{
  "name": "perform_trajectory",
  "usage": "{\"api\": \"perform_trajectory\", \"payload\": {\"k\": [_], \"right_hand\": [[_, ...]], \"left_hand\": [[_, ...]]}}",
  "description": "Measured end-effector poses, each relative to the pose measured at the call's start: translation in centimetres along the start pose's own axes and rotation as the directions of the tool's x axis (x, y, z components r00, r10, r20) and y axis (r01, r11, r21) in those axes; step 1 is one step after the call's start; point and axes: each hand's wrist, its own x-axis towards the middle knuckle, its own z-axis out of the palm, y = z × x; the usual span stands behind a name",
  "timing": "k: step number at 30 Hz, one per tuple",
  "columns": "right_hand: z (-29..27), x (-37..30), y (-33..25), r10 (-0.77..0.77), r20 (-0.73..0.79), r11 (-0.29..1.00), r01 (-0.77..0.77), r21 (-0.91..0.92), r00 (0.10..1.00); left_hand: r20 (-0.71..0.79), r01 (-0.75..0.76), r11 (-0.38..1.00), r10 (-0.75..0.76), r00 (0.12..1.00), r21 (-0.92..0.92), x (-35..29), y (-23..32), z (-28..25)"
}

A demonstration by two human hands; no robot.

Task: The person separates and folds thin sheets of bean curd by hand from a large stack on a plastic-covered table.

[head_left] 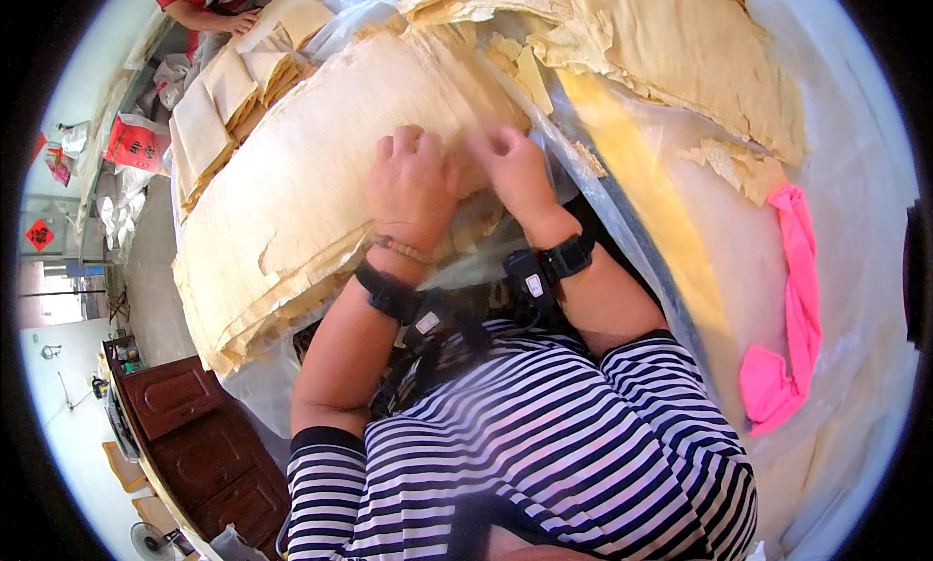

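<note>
A broad stack of thin, cream-coloured sheets (282,163) with ragged edges lies before me; they look like dried bean curd skin. My left hand (416,187) rests on the upper sheet with its fingers curled in, and whatever lies under the fingertips is hidden. Close to its right, my right hand (520,172) bends over the right part of the same stack, thumb and forefinger curved toward each other. Motion blurs its fingertips, so I cannot tell if they grip a sheet edge. Black straps with small devices sit on both wrists.
Another pile of sheets (671,56) lies at the far right, on clear plastic film (700,211). A pink cloth (799,299) lies at the right. Folded sheets (219,104) sit at the far left, near another person's hand (243,23). A brown wooden cabinet (204,435) stands at lower left.
</note>
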Motion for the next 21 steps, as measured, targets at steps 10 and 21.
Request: {"api": "perform_trajectory", "payload": {"k": [10, 21], "right_hand": [[0.9, -0.1, -0.2, -0.010, -0.082, 0.964, -0.012, -0.266, 0.997], [0.7, -3.8, -8.4, -0.801, 0.035, 0.489, 0.686, -0.539, 0.598]], "left_hand": [[-0.183, 0.088, 0.994, -0.074, 0.980, 0.065, 1.7, -1.3, -1.0], [-0.137, 0.080, 0.997, -0.081, 0.987, -0.013, 1.2, -3.1, -0.1]]}}
